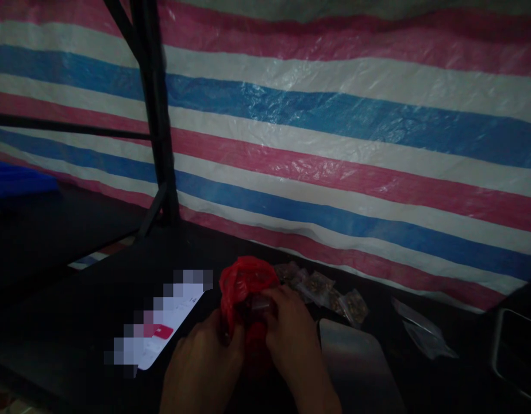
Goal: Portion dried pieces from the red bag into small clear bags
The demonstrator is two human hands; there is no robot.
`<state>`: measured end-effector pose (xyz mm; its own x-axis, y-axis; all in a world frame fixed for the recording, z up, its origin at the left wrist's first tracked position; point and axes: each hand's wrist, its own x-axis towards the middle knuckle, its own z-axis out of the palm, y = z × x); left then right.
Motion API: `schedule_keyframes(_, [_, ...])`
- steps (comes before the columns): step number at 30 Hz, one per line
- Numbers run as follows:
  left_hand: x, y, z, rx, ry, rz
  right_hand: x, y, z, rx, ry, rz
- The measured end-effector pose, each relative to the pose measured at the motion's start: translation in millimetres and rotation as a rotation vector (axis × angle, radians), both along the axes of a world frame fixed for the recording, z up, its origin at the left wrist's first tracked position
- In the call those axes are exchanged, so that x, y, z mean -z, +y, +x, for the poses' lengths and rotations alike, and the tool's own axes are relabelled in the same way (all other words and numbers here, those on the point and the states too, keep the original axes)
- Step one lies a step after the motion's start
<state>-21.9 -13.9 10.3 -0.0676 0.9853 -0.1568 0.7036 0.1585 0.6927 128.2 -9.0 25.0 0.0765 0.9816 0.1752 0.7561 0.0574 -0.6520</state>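
Observation:
A crumpled red plastic bag [243, 282] stands on the dark table [76, 299] at the lower middle. My left hand [207, 356] grips the bag's left side with curled fingers. My right hand [291, 333] is closed over the bag's front, pinching a small dark thing I cannot make out. Several small clear packets [323, 290] with brownish contents lie just right of the bag, close to my right hand.
A white paper with a red mark [166, 330] lies left of the bag. A grey flat object [356, 362] sits by my right wrist. Empty clear bags [424, 333] lie further right. A striped tarp [334, 144] and black pole [156, 115] stand behind.

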Motion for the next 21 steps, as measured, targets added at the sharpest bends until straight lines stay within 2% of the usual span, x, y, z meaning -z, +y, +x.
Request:
schedule_keyframes(3, [4.7, 2.0, 3.7, -0.005, -0.021, 0.04, 2.4, 12.6, -2.1, 0.019, -0.058, 0.008])
schedule_keyframes(7, [11.4, 9.6, 5.6, -0.078, -0.197, 0.161, 8.3, 23.2, -2.2, 0.012, -0.057, -0.01])
schedule_keyframes(12, [10.2, 18.9, 2.5, -0.043, -0.456, 0.051, 7.0, 19.5, -3.5, -0.012, -0.011, -0.042])
schedule_keyframes(18, [5.9, 21.1, -2.8, -0.129, -0.639, 0.012, 4.2, 15.1, -0.2, -0.009, 0.021, -0.11])
schedule_keyframes(21, [4.7, 21.5, -6.0, -0.244, -0.711, -0.045, 3.3, 13.1, 2.7, -0.058, 0.101, -0.124])
